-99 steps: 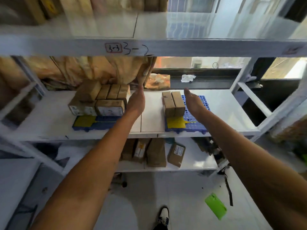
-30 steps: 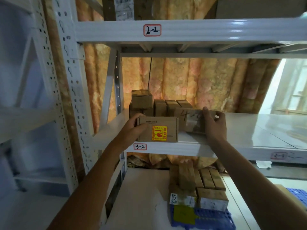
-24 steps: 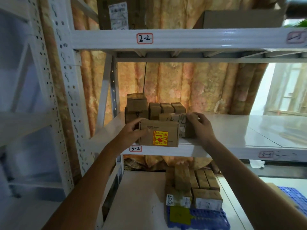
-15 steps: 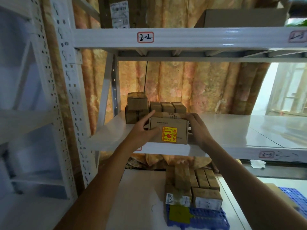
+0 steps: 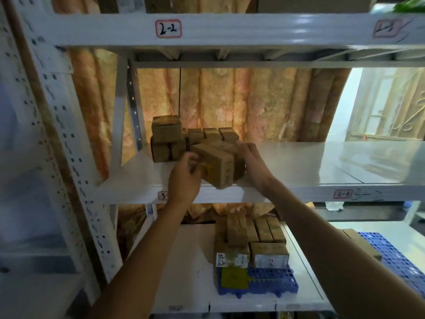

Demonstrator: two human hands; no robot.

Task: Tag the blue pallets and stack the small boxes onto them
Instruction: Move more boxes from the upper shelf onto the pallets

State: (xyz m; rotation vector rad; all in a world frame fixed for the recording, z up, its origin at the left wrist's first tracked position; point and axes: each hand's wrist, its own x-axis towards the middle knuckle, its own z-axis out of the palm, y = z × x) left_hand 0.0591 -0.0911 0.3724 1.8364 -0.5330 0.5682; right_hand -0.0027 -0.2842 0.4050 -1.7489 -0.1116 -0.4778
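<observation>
Both hands grip small cardboard boxes at the front of the upper shelf (image 5: 299, 166). My left hand (image 5: 186, 178) holds the near end of a tilted box with a yellow sticker (image 5: 216, 164). My right hand (image 5: 253, 162) presses against the box behind it (image 5: 226, 146). Several more small boxes (image 5: 169, 139) stand stacked at the back left of that shelf. On the shelf below, a blue pallet (image 5: 271, 282) with a yellow tag (image 5: 234, 278) carries a stack of small boxes (image 5: 250, 240). A second blue pallet (image 5: 391, 252) shows at the right edge with a box on it.
White perforated rack uprights (image 5: 69, 146) stand at the left. Shelf beams carry handwritten labels 2-2 (image 5: 168, 28) and 3-3 (image 5: 342, 194). An orange patterned curtain (image 5: 253, 104) hangs behind the shelves. A bright window lies at the far right.
I have turned from the lower pallets up to this shelf. In the last second both hands closed on the sticker box, which now sits turned and tilted at the shelf's front edge.
</observation>
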